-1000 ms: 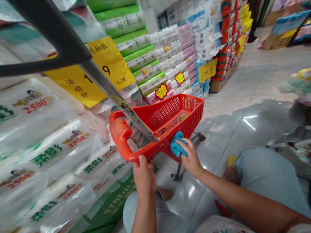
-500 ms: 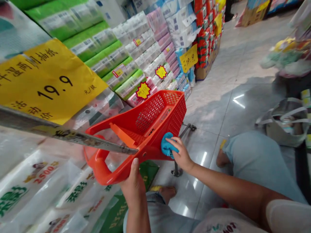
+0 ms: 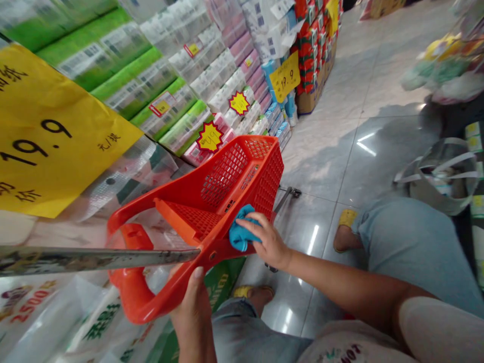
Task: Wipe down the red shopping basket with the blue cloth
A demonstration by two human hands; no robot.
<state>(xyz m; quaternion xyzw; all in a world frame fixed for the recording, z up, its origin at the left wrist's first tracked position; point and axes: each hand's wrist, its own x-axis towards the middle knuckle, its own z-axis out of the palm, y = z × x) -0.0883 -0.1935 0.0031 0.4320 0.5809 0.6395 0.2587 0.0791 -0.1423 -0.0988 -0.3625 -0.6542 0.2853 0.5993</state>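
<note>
A red plastic shopping cart [image 3: 260,201] stands tilted in front of me, its meshed basket pointing away and its looped handle toward the lower left. My left hand [image 3: 192,302] grips the cart's near rim beside the handle, thumb on top; its other fingers are hidden underneath. Under my right hand [image 3: 270,239] a blue cloth [image 3: 242,229] is bunched and pressed against the outer side of the basket. A worn metal pole [image 3: 94,259] runs from the left edge to the cart's rim near my left thumb.
Green and white tissue packs [image 3: 124,70] are stacked along the left, with a large yellow price sign [image 3: 64,136] close by. Wrapped white packs [image 3: 56,312] lie at lower left. A grey bag [image 3: 442,176] stands to the right. Grey tiled floor [image 3: 325,166] stretches ahead.
My right hand and the blue cloth have slid along the cart's side toward the handle. The cart's handle end and my left hand have shifted left and down in view.
</note>
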